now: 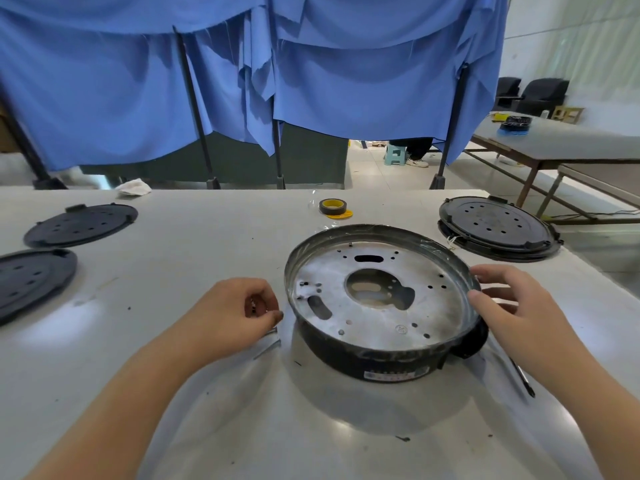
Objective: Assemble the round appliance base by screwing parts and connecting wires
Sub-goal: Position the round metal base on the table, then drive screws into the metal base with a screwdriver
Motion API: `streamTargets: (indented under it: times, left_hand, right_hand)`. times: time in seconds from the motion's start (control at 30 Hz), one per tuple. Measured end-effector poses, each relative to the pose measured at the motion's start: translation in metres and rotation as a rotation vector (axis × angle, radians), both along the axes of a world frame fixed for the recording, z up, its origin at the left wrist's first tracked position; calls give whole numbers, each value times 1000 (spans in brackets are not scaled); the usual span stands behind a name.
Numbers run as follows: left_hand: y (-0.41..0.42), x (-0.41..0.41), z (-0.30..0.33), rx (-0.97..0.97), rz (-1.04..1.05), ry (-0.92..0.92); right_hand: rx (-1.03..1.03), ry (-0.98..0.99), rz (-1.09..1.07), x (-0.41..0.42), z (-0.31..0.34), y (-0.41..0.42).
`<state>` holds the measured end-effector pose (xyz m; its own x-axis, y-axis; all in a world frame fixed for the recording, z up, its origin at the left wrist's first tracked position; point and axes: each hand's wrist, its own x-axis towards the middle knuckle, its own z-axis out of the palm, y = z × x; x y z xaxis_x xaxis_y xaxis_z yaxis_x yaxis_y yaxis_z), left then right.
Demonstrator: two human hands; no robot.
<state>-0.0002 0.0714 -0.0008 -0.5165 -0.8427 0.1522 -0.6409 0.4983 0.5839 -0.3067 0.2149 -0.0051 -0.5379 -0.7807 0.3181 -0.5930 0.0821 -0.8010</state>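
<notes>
Table: a pale grey table [214,393] is seen from above, with both bare forearms reaching in from the near edge.
Left hand: the left hand [239,310] is curled into a loose fist just left of the base, thumb and fingertips pinched together; something small and dark may be held between them, but it cannot be made out.
Screws: a few thin screws [272,337] are seen lying on the table just under the left hand.
Right hand: the right hand [512,306] is spread open, its fingers laid against the right rim of the base without closing around it.
Screwdriver: a dark screwdriver [521,375] is seen lying on the table below the right wrist.
Round base: the round appliance base [381,299] is set at the table's centre between the two hands, a black shell with a silvery perforated metal plate showing inside and a large cut-out in the middle.
Black covers: two black perforated discs [81,225] are laid at far left, and a stacked black cover [497,226] at far right.
Tape: a roll of yellow-cored tape [333,206] is placed beyond the base, near the far edge.
Backdrop: blue cloth [311,81] is hung on dark poles behind the table.
</notes>
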Motion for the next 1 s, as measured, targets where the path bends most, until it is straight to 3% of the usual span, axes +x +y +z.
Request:
streamTargets:
  times: [0.17,0.43,0.5,0.67,0.73,0.9,1.0]
  left_hand:
    - [1,0,-7,-21,-46,-332]
    - [3,-2,-10,-46,-83,-367]
    - [2,0,-2,-57,-52,-270]
    - [19,-2,31,-154,2,308]
    - [37,-13,36,-97,-61,471]
    - [82,-44,23,-34,-330,526]
    - [91,-50,17,16,-380,595]
  right_hand:
    - [5,33,-3,3,-1,0]
    - [25,158,71,13,-4,0]
    - [18,195,77,12,-3,1]
    - [-142,295,104,23,8,6]
    - [-227,269,184,35,14,10]
    - [-297,247,497,73,16,25]
    - [-290,159,538,83,15,28]
